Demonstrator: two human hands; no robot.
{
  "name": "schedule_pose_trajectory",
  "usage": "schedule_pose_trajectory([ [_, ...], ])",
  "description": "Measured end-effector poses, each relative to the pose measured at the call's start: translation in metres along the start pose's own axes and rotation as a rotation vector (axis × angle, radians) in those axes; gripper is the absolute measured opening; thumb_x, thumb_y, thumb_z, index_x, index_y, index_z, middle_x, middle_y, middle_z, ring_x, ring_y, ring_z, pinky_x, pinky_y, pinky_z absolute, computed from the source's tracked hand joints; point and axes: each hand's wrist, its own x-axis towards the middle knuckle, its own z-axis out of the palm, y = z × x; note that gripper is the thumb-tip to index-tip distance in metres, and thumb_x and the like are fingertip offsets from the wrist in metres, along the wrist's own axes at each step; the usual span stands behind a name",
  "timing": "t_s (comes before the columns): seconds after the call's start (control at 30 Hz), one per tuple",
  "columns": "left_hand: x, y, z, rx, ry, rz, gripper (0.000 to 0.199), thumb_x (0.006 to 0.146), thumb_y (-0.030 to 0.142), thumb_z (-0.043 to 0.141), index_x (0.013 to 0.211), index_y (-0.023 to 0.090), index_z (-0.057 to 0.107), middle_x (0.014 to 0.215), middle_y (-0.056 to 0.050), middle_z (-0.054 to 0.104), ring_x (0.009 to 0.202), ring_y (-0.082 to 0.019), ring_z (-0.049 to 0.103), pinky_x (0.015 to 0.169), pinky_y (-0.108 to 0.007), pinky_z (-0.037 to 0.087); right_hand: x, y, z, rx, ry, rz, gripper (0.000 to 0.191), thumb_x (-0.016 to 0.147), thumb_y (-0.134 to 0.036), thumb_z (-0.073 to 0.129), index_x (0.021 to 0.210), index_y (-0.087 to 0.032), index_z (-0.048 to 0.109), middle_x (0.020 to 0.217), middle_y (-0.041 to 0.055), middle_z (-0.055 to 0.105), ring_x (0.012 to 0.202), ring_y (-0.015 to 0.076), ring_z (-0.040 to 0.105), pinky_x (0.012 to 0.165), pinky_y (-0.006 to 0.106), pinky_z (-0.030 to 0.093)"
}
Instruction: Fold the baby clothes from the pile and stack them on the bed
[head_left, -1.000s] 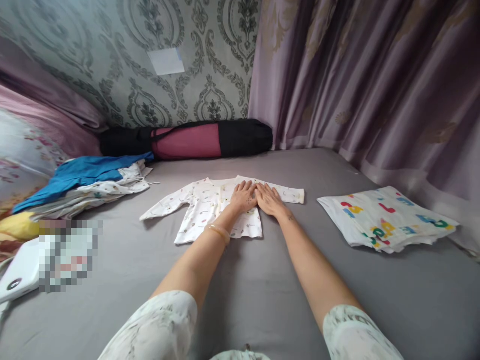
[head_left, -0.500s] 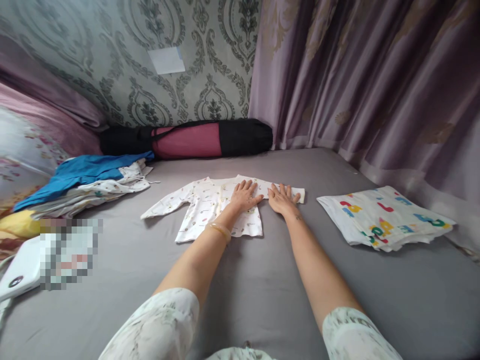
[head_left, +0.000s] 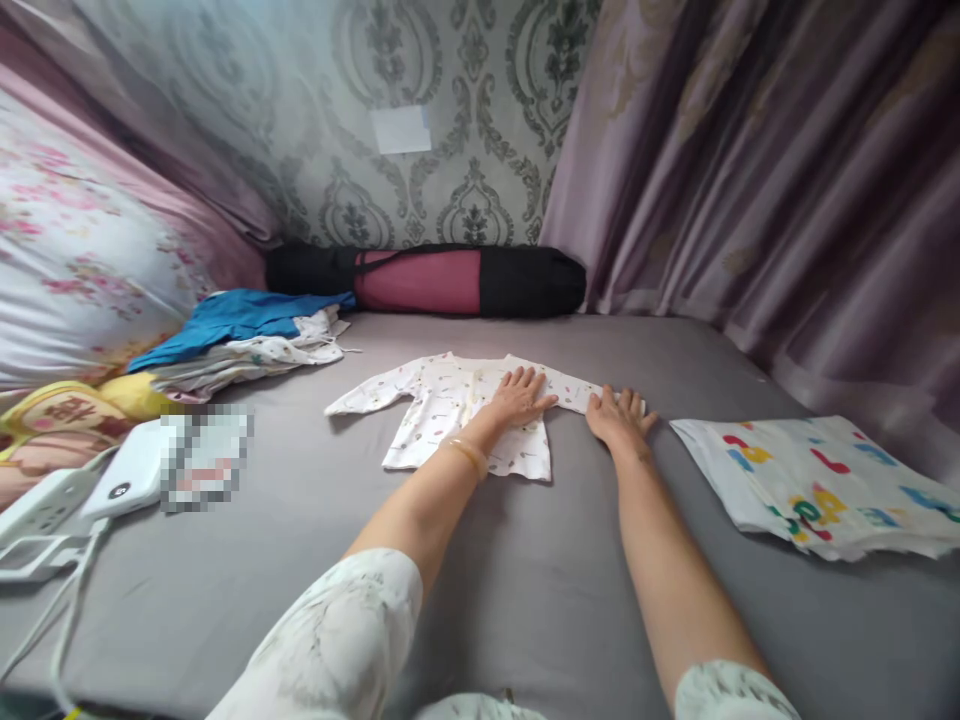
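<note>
A small white long-sleeved baby shirt with a scattered print lies spread on the grey bed sheet. My left hand rests flat on its chest, fingers apart, near the right-hand shoulder. Over the end of the right-hand sleeve lies my right hand, open with its fingers spread, covering most of the cuff. The opposite sleeve stretches out to the left, untouched. Part of the shirt's front is hidden under my left hand and forearm.
Right of the shirt lies a folded white cloth with colourful shapes. Folded clothes are piled at the left, near a white power bank and a power strip. A black and red roll bag lies along the wall.
My right hand has slid outward along the sleeve to its cuff. My left hand stays on the shirt's chest. The view has turned to the left.
</note>
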Motion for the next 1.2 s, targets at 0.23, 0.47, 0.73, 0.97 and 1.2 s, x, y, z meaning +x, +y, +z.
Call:
schedule_pose_trajectory([
  [0.23,-0.035,-0.011,-0.027,-0.016,-0.038,-0.001,0.062,0.094,0.048,0.043,0.146,0.015,0.034,0.155,-0.019,0.031,0.145,-0.029,0.027,0.115,-0.045,0.027,-0.018,-0.045,0.000,0.051,0.047,-0.484,0.059,0.100,-0.038,0.015,0.151,-0.015,0.032,0.161,0.0137,0.021,0.148,0.0279,0.016,0.115,0.061,0.013],
  [0.47,-0.087,-0.039,-0.054,0.069,-0.018,-0.154,0.039,0.092,0.040,0.051,0.122,0.016,0.054,0.131,-0.016,0.053,0.126,-0.030,0.048,0.104,-0.043,0.041,-0.038,-0.074,0.015,-0.045,-0.141,-0.698,0.061,0.100,-0.039,0.015,0.154,-0.014,0.026,0.162,0.0104,0.018,0.149,0.0225,0.012,0.119,0.055,0.008],
  [0.73,-0.112,-0.067,-0.051,0.011,0.042,-0.154,0.036,0.094,0.044,0.049,0.117,0.017,0.055,0.132,-0.012,0.054,0.127,-0.025,0.048,0.108,-0.038,0.037,-0.035,-0.071,0.024,-0.082,-0.140,-0.693,0.065,0.099,-0.044,0.013,0.155,-0.011,0.024,0.163,0.0088,0.016,0.150,0.0234,0.010,0.119,0.054,0.007],
  [0.97,-0.114,-0.079,-0.039,-0.120,0.154,-0.096,0.034,0.092,0.039,0.050,0.118,0.020,0.059,0.134,-0.011,0.056,0.125,-0.024,0.051,0.107,-0.036,0.040,-0.038,-0.080,0.005,-0.094,-0.195,-0.658,0.059,0.098,-0.041,0.026,0.151,-0.016,0.032,0.161,0.0115,0.023,0.147,0.0270,0.019,0.117,0.056,0.013],
  [1.2,-0.117,-0.094,-0.050,-0.481,0.408,-0.318,0.034,0.091,0.032,0.049,0.117,0.017,0.064,0.121,-0.010,0.068,0.106,-0.022,0.065,0.096,-0.034,0.049,-0.044,-0.126,-0.005,-0.011,-0.127,-0.637,0.056,0.099,-0.037,0.030,0.146,-0.009,0.039,0.158,0.0167,0.029,0.147,0.0274,0.017,0.118,0.051,0.005],
])
